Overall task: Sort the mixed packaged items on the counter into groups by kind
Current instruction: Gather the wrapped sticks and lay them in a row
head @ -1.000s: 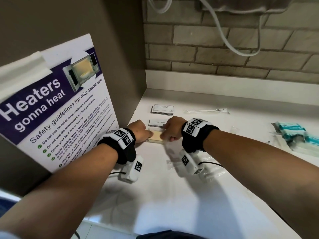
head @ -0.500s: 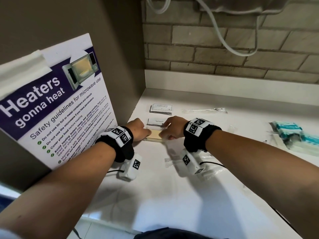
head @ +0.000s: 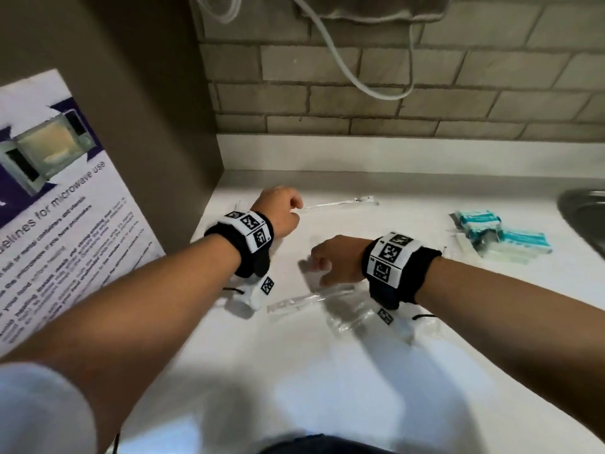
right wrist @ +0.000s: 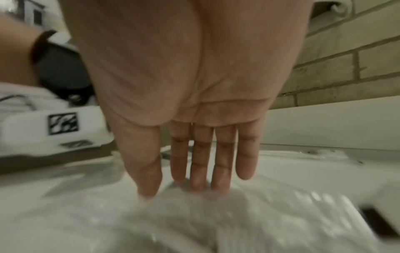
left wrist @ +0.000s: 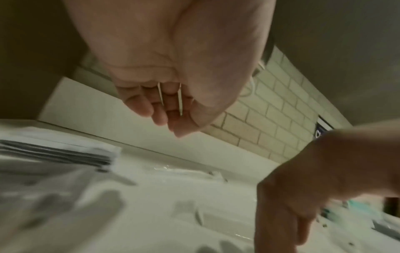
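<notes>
My left hand (head: 281, 208) hovers near the back left of the white counter (head: 327, 404), fingers loosely curled and holding nothing (left wrist: 164, 109). Below it in the left wrist view lies a blurred stack of flat sachets (left wrist: 56, 150). My right hand (head: 322, 262) points straight fingers (right wrist: 201, 162) down onto clear plastic packets (right wrist: 194, 219), touching them. More clear packets (head: 307, 299) lie between my wrists. A long thin wrapped stick (head: 340, 203) lies just right of the left hand. Teal packets (head: 501, 237) are piled at the right.
A brown side panel with a microwave safety poster (head: 65, 208) closes off the left. The brick wall (head: 360, 109) and a hanging white cable (head: 353, 80) stand behind the counter. A metal sink rim (head: 586, 217) shows at the far right.
Both hands have let go of the tan sachet stack they were pressing together. The left hand has moved back; the right has moved right and nearer, onto the clear packets.
</notes>
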`<action>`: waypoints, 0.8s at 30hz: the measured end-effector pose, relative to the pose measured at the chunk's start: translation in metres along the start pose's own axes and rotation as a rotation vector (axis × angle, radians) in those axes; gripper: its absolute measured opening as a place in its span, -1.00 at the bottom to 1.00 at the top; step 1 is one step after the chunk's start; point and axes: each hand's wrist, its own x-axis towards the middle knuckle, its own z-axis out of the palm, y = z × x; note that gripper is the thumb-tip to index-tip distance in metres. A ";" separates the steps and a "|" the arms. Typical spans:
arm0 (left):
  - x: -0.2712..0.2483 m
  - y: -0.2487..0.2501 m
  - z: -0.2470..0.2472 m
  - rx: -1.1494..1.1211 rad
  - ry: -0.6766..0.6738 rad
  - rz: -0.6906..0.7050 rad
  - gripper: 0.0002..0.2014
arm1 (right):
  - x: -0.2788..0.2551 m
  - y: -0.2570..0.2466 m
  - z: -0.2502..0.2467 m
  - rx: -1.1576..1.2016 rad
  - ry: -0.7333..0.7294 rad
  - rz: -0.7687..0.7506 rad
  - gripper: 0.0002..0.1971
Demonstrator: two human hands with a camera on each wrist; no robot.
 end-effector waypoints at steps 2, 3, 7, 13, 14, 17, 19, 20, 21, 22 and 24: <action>0.021 0.017 0.017 0.036 -0.074 0.040 -0.71 | -0.001 0.006 0.009 -0.037 -0.030 -0.011 -0.61; 0.031 0.023 0.025 0.050 -0.112 0.032 -0.68 | -0.002 0.009 0.012 -0.037 -0.036 -0.016 -0.62; 0.077 0.044 0.046 0.158 -0.269 -0.001 -0.53 | -0.005 0.021 0.016 -0.003 -0.050 -0.043 -0.70; 0.126 0.049 0.074 0.372 -0.384 0.000 -0.60 | -0.015 0.038 0.016 0.078 -0.050 -0.160 -0.75; 0.124 0.050 0.074 0.386 -0.372 0.008 -0.67 | -0.016 0.040 0.016 0.081 -0.047 -0.166 -0.80; 0.129 0.047 0.079 0.373 -0.311 0.026 -0.73 | -0.016 0.046 0.013 0.128 -0.041 -0.160 -0.87; 0.128 0.046 0.073 0.312 -0.254 0.002 -0.73 | -0.017 0.051 0.005 0.131 -0.020 -0.123 -0.85; 0.124 0.047 0.068 0.266 -0.214 -0.003 -0.71 | -0.018 0.054 -0.001 0.123 -0.001 -0.091 -0.83; 0.119 0.049 0.061 0.214 -0.173 -0.017 -0.69 | -0.020 0.059 -0.007 0.122 0.022 -0.056 -0.83; 0.111 0.051 0.054 0.153 -0.124 -0.023 -0.66 | -0.022 0.065 -0.013 0.128 0.045 -0.021 -0.85; 0.093 0.051 0.042 0.002 -0.041 -0.032 -0.65 | -0.028 0.078 -0.025 0.136 0.087 0.040 -0.91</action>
